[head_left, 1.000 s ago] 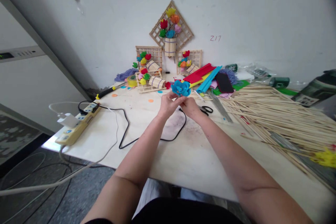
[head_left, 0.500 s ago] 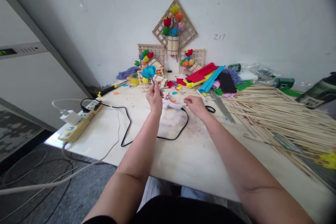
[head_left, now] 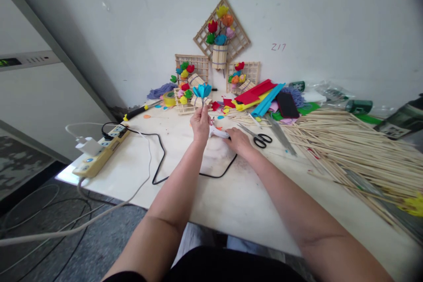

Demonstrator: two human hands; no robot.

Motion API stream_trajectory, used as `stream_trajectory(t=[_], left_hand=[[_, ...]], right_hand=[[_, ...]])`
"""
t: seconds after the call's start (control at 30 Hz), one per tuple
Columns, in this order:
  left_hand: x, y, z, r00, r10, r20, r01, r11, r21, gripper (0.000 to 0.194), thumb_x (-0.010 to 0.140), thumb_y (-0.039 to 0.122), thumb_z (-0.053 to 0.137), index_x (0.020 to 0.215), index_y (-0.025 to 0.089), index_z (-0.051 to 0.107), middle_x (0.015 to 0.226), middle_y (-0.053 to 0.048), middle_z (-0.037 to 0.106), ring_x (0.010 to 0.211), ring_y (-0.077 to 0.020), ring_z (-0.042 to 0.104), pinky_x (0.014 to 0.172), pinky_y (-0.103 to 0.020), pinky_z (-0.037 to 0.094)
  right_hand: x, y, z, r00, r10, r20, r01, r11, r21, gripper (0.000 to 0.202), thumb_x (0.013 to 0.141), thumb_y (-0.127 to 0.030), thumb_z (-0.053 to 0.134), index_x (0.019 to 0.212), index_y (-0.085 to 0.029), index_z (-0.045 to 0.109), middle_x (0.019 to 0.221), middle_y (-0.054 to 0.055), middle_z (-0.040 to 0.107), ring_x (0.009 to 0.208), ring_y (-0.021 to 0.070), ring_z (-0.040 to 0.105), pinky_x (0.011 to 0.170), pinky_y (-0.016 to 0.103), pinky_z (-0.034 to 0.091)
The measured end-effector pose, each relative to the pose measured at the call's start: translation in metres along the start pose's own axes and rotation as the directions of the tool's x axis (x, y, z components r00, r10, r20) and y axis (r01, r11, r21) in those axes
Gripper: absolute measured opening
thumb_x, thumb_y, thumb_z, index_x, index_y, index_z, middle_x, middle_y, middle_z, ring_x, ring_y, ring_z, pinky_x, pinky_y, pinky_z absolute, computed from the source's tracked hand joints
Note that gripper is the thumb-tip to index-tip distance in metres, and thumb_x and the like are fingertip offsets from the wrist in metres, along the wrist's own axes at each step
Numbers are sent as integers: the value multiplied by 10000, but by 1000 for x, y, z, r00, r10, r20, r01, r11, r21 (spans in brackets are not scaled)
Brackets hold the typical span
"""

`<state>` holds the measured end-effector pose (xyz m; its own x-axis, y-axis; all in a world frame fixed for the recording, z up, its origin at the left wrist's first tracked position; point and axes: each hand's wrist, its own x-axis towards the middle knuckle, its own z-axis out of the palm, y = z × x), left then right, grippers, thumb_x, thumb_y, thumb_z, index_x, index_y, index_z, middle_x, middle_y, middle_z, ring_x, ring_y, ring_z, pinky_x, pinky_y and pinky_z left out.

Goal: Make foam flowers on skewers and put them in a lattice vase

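Observation:
Near the middle of the table, my left hand (head_left: 200, 124) pinches the thin stem of a blue paper flower (head_left: 202, 91), which stands upright above the fingers. My right hand (head_left: 238, 141) is closed around the rear end of a white glue gun (head_left: 216, 132) lying on the table. The front of the glue gun is partly hidden behind my left hand. A black cord (head_left: 214, 176) curves across the table from beneath my right hand. Just right of that hand lie scissors with black handles (head_left: 262, 140).
Lattice panels with paper flowers (head_left: 222, 31) stand against the wall. Many thin wooden sticks (head_left: 357, 145) cover the right side. Coloured paper (head_left: 267, 100) and a phone (head_left: 287, 105) lie at the back. A power strip (head_left: 99, 158) sits on the left edge.
My left hand and the blue flower have moved slightly right. My right hand has moved left and down onto the glue gun, uncovering more of the scissors.

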<state>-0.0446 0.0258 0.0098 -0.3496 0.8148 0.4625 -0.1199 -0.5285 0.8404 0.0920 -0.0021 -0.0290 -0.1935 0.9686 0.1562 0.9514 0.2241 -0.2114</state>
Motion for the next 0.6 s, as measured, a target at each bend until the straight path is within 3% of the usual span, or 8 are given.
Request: stream_trajectory(t=[0.2,0.47,0.6], left_hand=[[-1,2,2,1000,-7,-9,7,1000,-9,356,789,481,516,794,148,640,398,75,350,372,-44,300,403,-194,238],[-5,4,7,999,-39,-2,38,998,-40,354,776,495,522,774,157,628,393,79,343,373,-46,307,412,-195,252],[-6,3,7,998,-70,0,70,996,-52,358,773,501,523,768,158,626,392,81,331,379,-47,309,417,-194,257]], right_hand=[[1,-6,5,999,-46,-17,45,998,-33,309,835,-244,434,1106,-143,545,1088,109,583,1009,225,535,803,299,415],[4,-8,12,999,-14,-49,13,1000,-21,337,839,-253,425,1139,-153,539,1107,129,587,1040,244,517,826,312,411],[3,-7,6,999,-31,-37,32,999,27,347,817,-302,465,1123,-178,571,1103,105,614,1033,230,530,813,290,411]])
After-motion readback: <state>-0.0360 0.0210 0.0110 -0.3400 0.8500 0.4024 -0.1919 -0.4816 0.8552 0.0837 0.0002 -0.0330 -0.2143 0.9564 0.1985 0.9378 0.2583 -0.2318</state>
